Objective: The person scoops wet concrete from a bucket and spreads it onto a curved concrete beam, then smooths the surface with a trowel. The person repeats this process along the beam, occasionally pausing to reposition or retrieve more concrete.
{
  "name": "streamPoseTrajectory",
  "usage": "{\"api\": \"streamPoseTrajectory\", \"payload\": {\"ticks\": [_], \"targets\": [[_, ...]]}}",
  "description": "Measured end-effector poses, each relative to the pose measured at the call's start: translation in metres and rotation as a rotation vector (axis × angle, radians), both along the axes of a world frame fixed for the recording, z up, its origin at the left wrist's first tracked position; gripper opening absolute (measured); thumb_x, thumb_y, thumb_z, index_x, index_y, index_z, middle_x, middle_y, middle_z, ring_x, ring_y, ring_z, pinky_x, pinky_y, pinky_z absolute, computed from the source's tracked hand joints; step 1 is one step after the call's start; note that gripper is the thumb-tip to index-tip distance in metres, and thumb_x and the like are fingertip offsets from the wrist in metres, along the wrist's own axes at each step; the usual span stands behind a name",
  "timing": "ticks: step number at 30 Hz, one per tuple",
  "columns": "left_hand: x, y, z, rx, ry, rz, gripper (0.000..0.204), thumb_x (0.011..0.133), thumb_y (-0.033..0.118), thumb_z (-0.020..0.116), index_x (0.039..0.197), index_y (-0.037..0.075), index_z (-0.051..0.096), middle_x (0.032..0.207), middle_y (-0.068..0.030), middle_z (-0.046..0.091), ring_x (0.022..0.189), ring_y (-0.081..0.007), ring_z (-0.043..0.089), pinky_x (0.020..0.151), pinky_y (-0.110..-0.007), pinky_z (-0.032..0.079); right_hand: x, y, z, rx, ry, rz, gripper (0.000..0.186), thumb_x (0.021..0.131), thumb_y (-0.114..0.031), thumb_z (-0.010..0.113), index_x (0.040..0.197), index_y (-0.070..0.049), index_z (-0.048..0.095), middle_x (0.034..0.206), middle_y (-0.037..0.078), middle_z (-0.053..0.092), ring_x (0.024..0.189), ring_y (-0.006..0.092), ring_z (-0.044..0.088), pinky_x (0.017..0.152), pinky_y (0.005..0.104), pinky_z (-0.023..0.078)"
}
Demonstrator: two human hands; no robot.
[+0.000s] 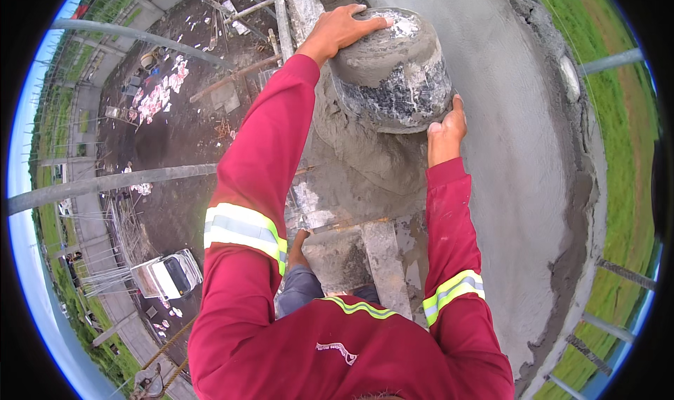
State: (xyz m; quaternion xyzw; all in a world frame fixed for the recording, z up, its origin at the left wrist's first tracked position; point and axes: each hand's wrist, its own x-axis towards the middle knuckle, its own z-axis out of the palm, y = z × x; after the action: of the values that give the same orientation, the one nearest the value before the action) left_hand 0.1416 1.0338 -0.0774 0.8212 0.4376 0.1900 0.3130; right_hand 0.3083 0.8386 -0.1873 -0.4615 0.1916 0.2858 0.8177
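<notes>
A black bucket (404, 84), caked with grey cement, is held upside down or steeply tipped between my two hands. My left hand (345, 29) grips the far left side of its bottom, thumb lying across it. At the lower right my right hand (448, 135) holds the bucket near its rim. The rim is close to a heap of wet mortar (361, 147) on the boards; whether it touches the heap, I cannot tell. The bucket's inside is turned away from me.
Smooth wet cement (491, 105) runs along the right, with a rough edge and green ground beyond. Metal scaffold pipes (112, 184) cross at left. Far below are a white truck (175, 274) and scattered debris (161, 95). A bare foot (302, 237) stands on the boards.
</notes>
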Motion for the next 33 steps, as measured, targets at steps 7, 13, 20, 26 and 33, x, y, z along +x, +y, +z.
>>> {"api": "streamPoseTrajectory", "payload": {"ticks": [7, 13, 20, 26, 33], "targets": [[-0.01, 0.028, 0.062, 0.646, 0.001, -0.279, 0.057, 0.088, 0.045, 0.066, 0.121, -0.001, 0.062, 0.109, -0.0188, 0.066, 0.096, -0.0309, 0.067, 0.085, -0.038, 0.052, 0.015, 0.012, 0.05, 0.402, -0.073, 0.209, 0.038, 0.097, -0.018, 0.061, 0.126, 0.006, 0.055, 0.122, 0.017, 0.064, 0.104, 0.0325, 0.067, 0.094, 0.0477, 0.054], [0.004, 0.012, -0.016, 0.009, 0.192, -0.064, 0.096, 0.07, 0.079, 0.063, 0.134, 0.007, 0.062, 0.125, -0.023, 0.065, 0.115, -0.04, 0.063, 0.103, -0.044, 0.047, -0.022, -0.003, -0.034, -0.183, 0.008, -0.016, 0.043, 0.094, -0.015, 0.066, 0.124, 0.014, 0.055, 0.131, 0.019, 0.06, 0.112, 0.029, 0.062, 0.094, 0.0442, 0.053], [-0.005, 0.002, 0.014, 0.026, 0.08, -0.137, 0.077, 0.084, 0.064, 0.058, 0.136, 0.008, 0.059, 0.132, -0.0207, 0.061, 0.115, -0.0368, 0.063, 0.099, -0.041, 0.049, 0.003, -0.018, 0.014, 0.093, -0.018, 0.036, 0.033, 0.094, -0.014, 0.066, 0.119, 0.005, 0.056, 0.113, 0.017, 0.065, 0.091, 0.0264, 0.068, 0.082, 0.0434, 0.058], [-0.068, -0.046, 0.047, -0.247, -0.628, 0.064, 0.064, 0.094, 0.048, 0.056, 0.14, 0.003, 0.054, 0.138, -0.0164, 0.055, 0.117, -0.0228, 0.059, 0.099, -0.033, 0.046, -0.034, -0.038, 0.182, 0.272, -0.457, 0.151, 0.023, 0.094, -0.022, 0.07, 0.103, -0.001, 0.063, 0.087, 0.004, 0.065, 0.075, 0.0103, 0.06, 0.066, 0.0281, 0.051], [-0.179, -0.214, -0.014, -0.529, -0.774, 0.285, 0.056, 0.103, 0.036, 0.044, 0.145, -0.002, 0.044, 0.141, -0.0145, 0.053, 0.127, -0.0227, 0.052, 0.106, -0.038, 0.041, -0.053, -0.146, 0.273, 0.177, -0.802, 0.558, 0.026, 0.094, -0.027, 0.072, 0.082, -0.003, 0.073, 0.066, -0.007, 0.055, 0.06, 0.0016, 0.041, 0.054, 0.0208, 0.031]]}}
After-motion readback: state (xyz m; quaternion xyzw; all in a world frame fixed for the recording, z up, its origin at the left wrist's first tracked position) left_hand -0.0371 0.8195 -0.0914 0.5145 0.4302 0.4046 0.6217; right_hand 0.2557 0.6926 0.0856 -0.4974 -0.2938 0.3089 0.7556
